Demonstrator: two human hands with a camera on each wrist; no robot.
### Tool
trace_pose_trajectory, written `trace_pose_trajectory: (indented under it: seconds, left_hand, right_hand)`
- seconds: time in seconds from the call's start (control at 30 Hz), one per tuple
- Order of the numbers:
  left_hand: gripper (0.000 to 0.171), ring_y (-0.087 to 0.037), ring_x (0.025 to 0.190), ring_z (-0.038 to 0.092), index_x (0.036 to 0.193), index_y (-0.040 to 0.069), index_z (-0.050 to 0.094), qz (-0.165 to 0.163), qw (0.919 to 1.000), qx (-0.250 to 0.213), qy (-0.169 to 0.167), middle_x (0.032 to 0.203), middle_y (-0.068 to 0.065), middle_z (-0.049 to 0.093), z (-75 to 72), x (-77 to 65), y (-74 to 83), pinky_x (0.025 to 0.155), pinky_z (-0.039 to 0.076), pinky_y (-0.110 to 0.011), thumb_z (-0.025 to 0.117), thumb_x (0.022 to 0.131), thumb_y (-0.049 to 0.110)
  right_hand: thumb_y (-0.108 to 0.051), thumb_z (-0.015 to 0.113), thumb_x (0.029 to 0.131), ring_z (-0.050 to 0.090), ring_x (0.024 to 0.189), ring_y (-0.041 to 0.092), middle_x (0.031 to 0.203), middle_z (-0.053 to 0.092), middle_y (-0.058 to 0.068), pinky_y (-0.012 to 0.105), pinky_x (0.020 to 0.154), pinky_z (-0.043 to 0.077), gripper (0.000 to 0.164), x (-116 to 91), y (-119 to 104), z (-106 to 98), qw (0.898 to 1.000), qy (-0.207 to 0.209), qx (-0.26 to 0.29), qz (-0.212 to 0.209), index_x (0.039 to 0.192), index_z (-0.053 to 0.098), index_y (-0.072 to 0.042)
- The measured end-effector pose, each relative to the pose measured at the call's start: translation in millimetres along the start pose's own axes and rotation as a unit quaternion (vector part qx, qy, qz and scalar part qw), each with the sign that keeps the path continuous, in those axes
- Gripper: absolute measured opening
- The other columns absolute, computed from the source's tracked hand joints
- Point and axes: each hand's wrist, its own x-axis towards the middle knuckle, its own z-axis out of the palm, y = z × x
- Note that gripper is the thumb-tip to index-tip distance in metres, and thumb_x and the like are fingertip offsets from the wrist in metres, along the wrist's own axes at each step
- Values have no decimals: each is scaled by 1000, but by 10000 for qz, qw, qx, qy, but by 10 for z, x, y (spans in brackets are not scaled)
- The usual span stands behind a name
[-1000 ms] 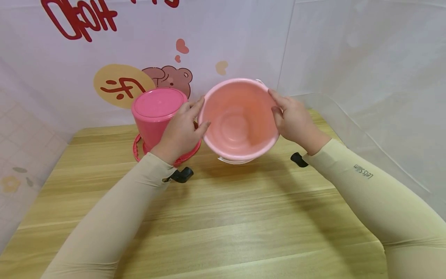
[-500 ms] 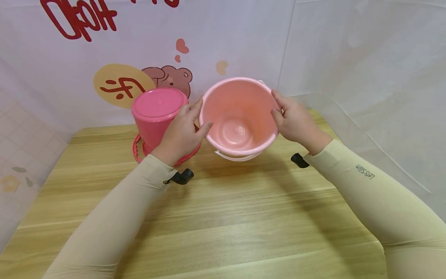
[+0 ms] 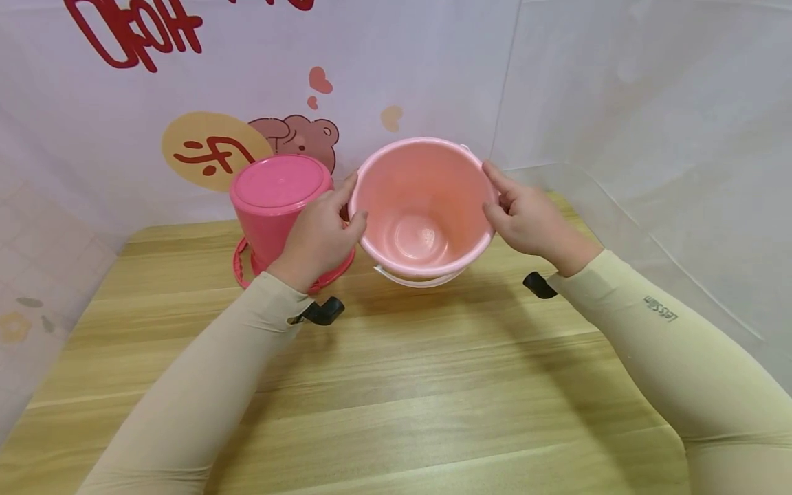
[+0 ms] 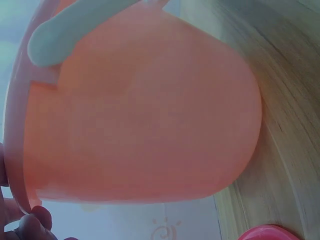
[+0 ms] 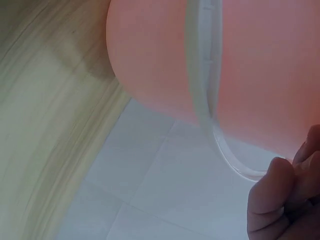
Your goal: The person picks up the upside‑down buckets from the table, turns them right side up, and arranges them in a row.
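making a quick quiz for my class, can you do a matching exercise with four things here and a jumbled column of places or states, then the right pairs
Things
1. light bucket
2. dark bucket
3. white handle
4. table

Places or states
A. wood-grained
B. upside down
C. held between left hand and right hand
D. curved, fixed to the light bucket

Pairs: 1-C, 2-B, 3-D, 4-A

Both sleeved arms [image 3: 179, 392] stretch forward, elbows slightly bent; left hand [image 3: 318, 234] and right hand [image 3: 531, 216] apart, thumbs [image 3: 357, 225] opposing curled fingers [image 5: 272, 187].
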Motion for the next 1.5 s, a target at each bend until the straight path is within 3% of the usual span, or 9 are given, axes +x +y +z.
trace_pose_trajectory:
  seconds: [0.23, 0.47, 0.67, 0.8, 0.93, 1.1, 1.2, 1.33, 1.5]
  left_hand:
    - [67, -22, 87, 56, 165, 21, 37, -169, 9998, 105, -9, 103, -8, 62, -15, -1, 11, 71, 50, -35, 59, 104, 38]
    - [75, -26, 89, 52, 167, 20, 31, -366, 9986, 294, -258, 110, -13, 59, -40, -13, 8, 73, 48, -40, 59, 104, 49]
    - [85, -28, 92, 57, 169, 21, 25, -369, 9974, 395, -469, 139, -15, 57, -35, -21, -9, 81, 54, -46, 59, 101, 58]
    - [91, -28, 98, 60, 170, 24, 20, -421, 9964, 392, -618, 155, -15, 47, -25, -27, -11, 89, 57, -50, 59, 98, 65]
    - [95, -28, 97, 61, 170, 31, 17, -384, 9967, 290, -652, 159, -14, 43, -9, -32, -18, 91, 57, -52, 61, 95, 68]
    - [99, -31, 108, 62, 170, 34, 12, -375, 9963, 207, -744, 162, -15, 39, 1, -40, -20, 94, 57, -56, 61, 93, 73]
    - [103, -32, 112, 63, 171, 31, 9, -453, 9953, 278, -814, 168, -14, 32, 6, -45, -14, 98, 56, -58, 57, 92, 78]
    - [104, -31, 103, 66, 171, 25, 9, -504, 9947, 390, -809, 170, -13, 30, 24, -40, -8, 94, 59, -54, 53, 94, 79]
    - [98, -36, 135, 58, 171, 17, 14, -445, 9954, 505, -680, 173, -13, 27, 55, -20, -5, 106, 54, -57, 51, 99, 72]
  right_hand:
    - [-17, 53, 107, 54, 53, 13, 102, 77, 26, 24, 48, 42, 65, 24, -8, 42, 9996, 113, -75, 237, 166, 27, -5]
    - [-32, 58, 107, 65, 80, 22, 112, 74, 22, 23, 59, 50, 76, 23, -33, 84, 9989, 17, -186, 436, 167, 20, -6]
    - [-47, 62, 104, 67, 80, 25, 108, 71, 16, 32, 66, 54, 89, 0, -7, 120, 9986, -122, -325, 397, 170, 13, -15]
    - [-46, 69, 100, 67, 81, 25, 118, 68, 12, 38, 71, 56, 95, 13, 22, 153, 9994, -214, -211, 145, 171, 12, -20]
    - [-44, 76, 96, 68, 94, 26, 129, 63, 13, 43, 84, 57, 101, 21, 27, 170, 9994, -349, -30, 59, 171, 11, -20]
    - [-49, 81, 90, 64, 119, 31, 153, 47, 16, 51, 103, 54, 120, 9, 15, 167, 9982, -554, 97, 191, 171, -3, -22]
    - [-51, 83, 88, 58, 129, 34, 160, 41, 17, 55, 109, 50, 126, 2, 16, 165, 9979, -588, 91, 250, 170, -8, -21]
    - [-53, 80, 90, 55, 132, 36, 160, 41, 19, 58, 112, 46, 123, -4, 12, 168, 9977, -584, -22, 339, 170, -8, -18]
    - [-59, 71, 94, 58, 123, 34, 158, 42, 18, 56, 106, 49, 113, -5, -15, 181, 9974, -486, -259, 471, 171, -1, -17]
